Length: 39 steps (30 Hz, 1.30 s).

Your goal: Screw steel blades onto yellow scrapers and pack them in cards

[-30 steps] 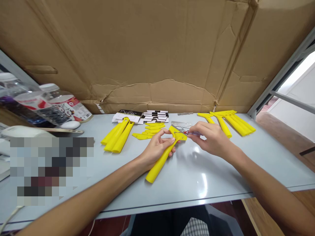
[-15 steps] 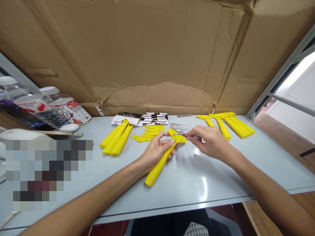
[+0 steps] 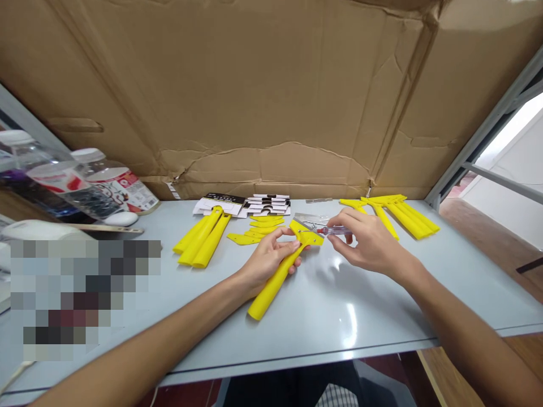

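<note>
My left hand (image 3: 271, 254) is closed around a yellow plastic scraper handle (image 3: 271, 291), tilted with its wide head away from me. Small screws show on that head. In my right hand (image 3: 369, 237) is a screwdriver (image 3: 337, 230) with a clear handle and a red collar, held between thumb and fingers. Its shaft points left, and the tip meets the head near a screw. Just behind lie a clear plastic bag (image 3: 303, 217) and small metal pieces, partly hidden by my right hand. Several curved yellow plates (image 3: 267, 224) rest to the left of the head.
Yellow handles (image 3: 207, 243) lie at left by printed cards (image 3: 218, 203) and a stack of folded cards (image 3: 269, 204). More yellow handles (image 3: 409, 217) lie at right. Plastic bottles (image 3: 123, 189) stand far left. Cardboard (image 3: 275, 102) rises behind the grey table (image 3: 309, 339).
My right hand has shifted slightly right and its fingers have opened a little along the screwdriver, so more of the clear handle shows. My left hand and the scraper handle have hardly moved.
</note>
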Available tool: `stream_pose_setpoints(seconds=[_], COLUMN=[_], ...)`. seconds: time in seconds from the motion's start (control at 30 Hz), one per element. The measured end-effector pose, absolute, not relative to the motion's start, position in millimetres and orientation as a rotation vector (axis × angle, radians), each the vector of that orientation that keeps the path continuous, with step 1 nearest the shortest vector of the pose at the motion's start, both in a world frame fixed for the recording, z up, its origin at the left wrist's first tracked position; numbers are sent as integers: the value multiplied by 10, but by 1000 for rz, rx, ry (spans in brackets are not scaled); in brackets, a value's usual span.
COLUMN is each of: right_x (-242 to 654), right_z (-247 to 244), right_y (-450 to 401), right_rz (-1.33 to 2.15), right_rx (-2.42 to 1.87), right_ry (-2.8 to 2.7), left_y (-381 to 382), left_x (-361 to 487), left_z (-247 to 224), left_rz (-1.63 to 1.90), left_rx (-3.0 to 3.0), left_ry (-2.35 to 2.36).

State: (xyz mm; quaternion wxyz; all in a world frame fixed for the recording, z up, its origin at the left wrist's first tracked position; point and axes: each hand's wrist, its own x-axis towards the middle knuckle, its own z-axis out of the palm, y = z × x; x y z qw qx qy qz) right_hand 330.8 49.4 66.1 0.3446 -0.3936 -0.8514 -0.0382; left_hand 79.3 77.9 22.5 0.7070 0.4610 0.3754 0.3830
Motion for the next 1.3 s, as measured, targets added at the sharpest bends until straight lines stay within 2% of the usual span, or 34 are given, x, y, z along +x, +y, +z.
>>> stream_pose_setpoints(seconds=[0.3, 0.67, 0.87, 1.3], right_x=[3298, 3302, 3311, 3249], right_z=[656, 638, 702, 753], right_y=[479, 482, 461, 502], right_rz=[-296, -209, -230, 376], right_rx=[-901, -905, -1201, -1292], right_ry=[-2240, -2305, -2257, -2165], left_y=[760, 770, 779, 753], left_x=[818, 783, 790, 752], left_z=[236, 216, 182, 245], left_rz=[823, 795, 814, 950], left_rx=[1107, 1202, 1219, 1298], left_ry=[858, 814, 825, 982])
